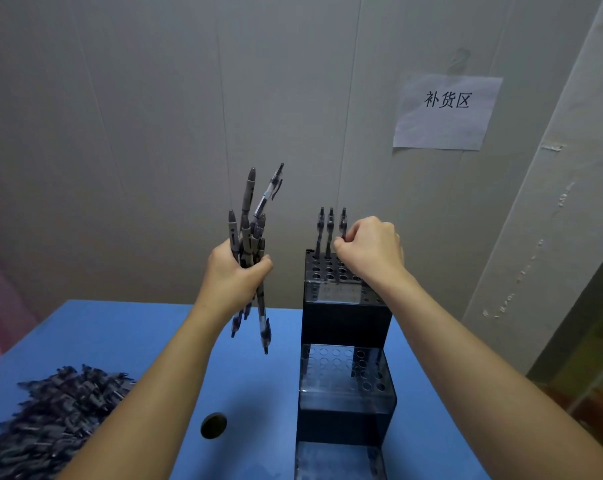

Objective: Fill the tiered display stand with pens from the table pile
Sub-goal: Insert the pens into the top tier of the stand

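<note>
A dark tiered display stand [345, 317] with perforated clear tops stands on the blue table. Three pens stand upright in the back row of its top tier. My right hand [371, 249] pinches the rightmost of them, a pen [343, 221], over the top tier. Left of the stand, my left hand [236, 271] is raised and grips a bundle of several dark pens [250, 237], their ends sticking out above and below the fist. A pile of dark pens [51, 420] lies on the table at the lower left.
The blue table [120, 341] has a round dark hole [213, 425] near its front middle. A grey wall rises behind it, with a paper sign [445, 112] at the upper right. The stand's middle tier [345, 372] and lowest tier hold no pens.
</note>
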Demonstrator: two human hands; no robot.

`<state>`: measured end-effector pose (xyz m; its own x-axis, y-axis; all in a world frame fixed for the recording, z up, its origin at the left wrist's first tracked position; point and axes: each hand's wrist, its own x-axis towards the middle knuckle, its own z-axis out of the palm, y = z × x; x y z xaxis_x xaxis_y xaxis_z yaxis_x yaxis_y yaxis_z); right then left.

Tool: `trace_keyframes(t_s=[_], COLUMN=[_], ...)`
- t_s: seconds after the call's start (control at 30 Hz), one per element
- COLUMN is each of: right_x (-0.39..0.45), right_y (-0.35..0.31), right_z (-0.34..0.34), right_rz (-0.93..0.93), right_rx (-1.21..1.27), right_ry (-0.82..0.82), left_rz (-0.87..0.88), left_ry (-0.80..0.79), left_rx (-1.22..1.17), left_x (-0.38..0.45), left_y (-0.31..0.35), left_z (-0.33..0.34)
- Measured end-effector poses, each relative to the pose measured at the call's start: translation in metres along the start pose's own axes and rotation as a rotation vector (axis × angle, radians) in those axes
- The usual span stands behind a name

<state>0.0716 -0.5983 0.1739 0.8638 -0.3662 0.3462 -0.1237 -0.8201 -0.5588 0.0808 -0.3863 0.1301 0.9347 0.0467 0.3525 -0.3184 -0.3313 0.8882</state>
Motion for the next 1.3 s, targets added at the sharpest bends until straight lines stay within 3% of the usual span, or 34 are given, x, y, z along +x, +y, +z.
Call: trace_keyframes(t_s=[0.17, 0.27, 0.33, 0.43, 0.5, 0.67, 0.8, 1.0, 1.13, 1.3], right_x=[-0.003, -0.006, -0.007, -0.012, -0.008, -0.001, 0.007, 0.027, 0.030, 0.022], right_y=[-0.003, -0.011, -0.023, -0.046, -0.054, -0.064, -0.058, -0.030, -0.001, 0.018], right_z=[-0.011, -0.025, -0.033, -0.033, -0.028, -0.024, -0.034, -0.055, -0.056, -0.041], right_rz=[0.013, -0.067, -0.146, -0.132, -0.125, -0.116, -0.087, -0.058, -0.116, -0.162], right_rx=[-0.124, -0.146, 0.117, 0.623, 0.805, 1.025, 1.118, 0.939, 0.495, 0.260], right_ry=[-0.064, 0.023, 0.012, -0.269, -0.335, -0.262, -0.115, 0.168, 0.421, 0.382], left_rz=[0.011, 0.019, 0.038, 0.066, 0.070, 0.069, 0.058, 0.045, 0.044, 0.023], left_ry=[-0.005, -0.008, -0.033, -0.111, -0.161, -0.229, -0.219, -0.197, -0.180, -0.149], left_rx=[-0.014, -0.026, -0.033, -0.031, -0.029, -0.007, -0.025, -0.042, -0.040, -0.029], left_x=[0.003, 0.005, 0.004, 0.001, 0.000, -0.005, -0.004, -0.001, 0.002, 0.001], left_y=[0.005, 0.007, 0.009, 0.012, 0.013, 0.013, 0.009, 0.004, 0.003, 0.001], left_z=[0.003, 0.002, 0.001, -0.001, -0.001, -0.005, -0.008, -0.001, 0.005, 0.011])
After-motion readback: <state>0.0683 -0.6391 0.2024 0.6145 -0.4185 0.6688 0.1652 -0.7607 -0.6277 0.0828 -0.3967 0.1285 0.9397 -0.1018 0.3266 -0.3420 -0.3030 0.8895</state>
